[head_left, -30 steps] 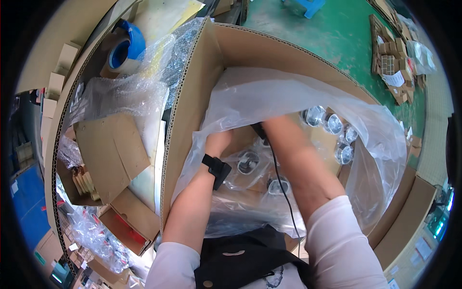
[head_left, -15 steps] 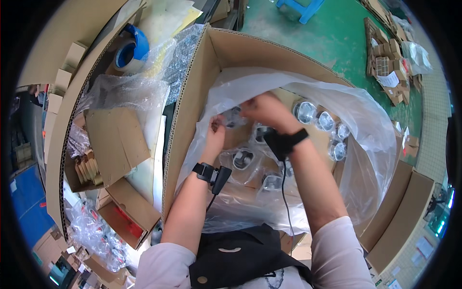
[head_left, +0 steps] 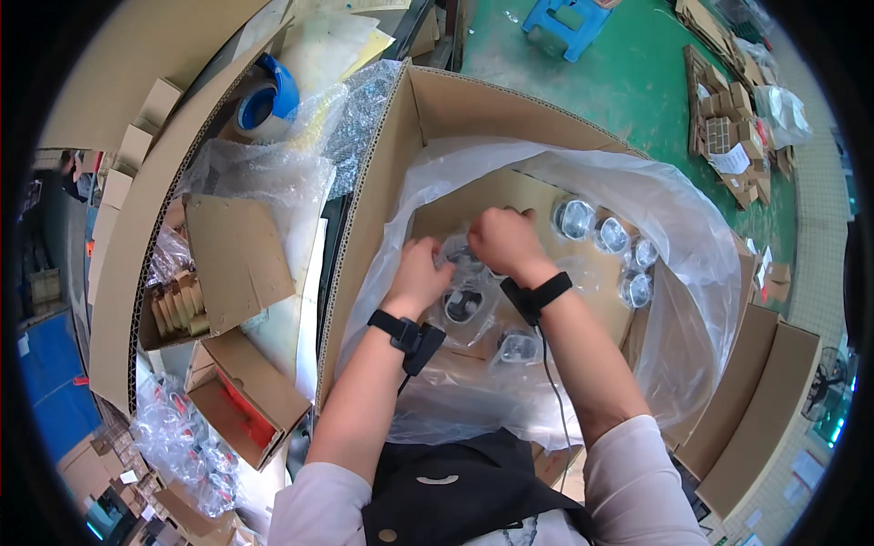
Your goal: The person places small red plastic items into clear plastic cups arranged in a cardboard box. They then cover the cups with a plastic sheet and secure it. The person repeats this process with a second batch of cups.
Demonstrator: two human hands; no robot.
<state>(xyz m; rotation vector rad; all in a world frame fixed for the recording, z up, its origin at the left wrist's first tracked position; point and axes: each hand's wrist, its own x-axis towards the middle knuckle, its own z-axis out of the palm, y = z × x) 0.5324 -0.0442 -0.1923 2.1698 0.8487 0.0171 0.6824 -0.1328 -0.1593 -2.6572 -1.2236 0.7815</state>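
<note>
Both my hands are inside a large cardboard box (head_left: 371,182) lined with a translucent plastic sheet (head_left: 669,205). Between them is a part in a clear plastic bag (head_left: 462,257), its dark inside only partly showing. My left hand (head_left: 419,276) has curled fingers at the bag's left side, thumb toward the plastic. At its upper right, my right hand (head_left: 505,238) is closed, with the fingertips hidden. Just below lies another bagged part (head_left: 463,306) with a dark middle. A further clear-wrapped part (head_left: 519,346) sits nearer me, and several round clear-wrapped parts (head_left: 574,219) stand along the right.
Left of the box, a smaller carton (head_left: 246,400) and a cardboard flap (head_left: 238,264) lie near bubble wrap (head_left: 350,127) and blue tape rolls (head_left: 264,102). A bag of parts (head_left: 187,441) is at lower left. A blue stool (head_left: 569,25) stands on the green floor.
My left hand has moved up and right, and my right hand slightly down and right, bringing them closer around the bagged part. The view has shifted a little.
</note>
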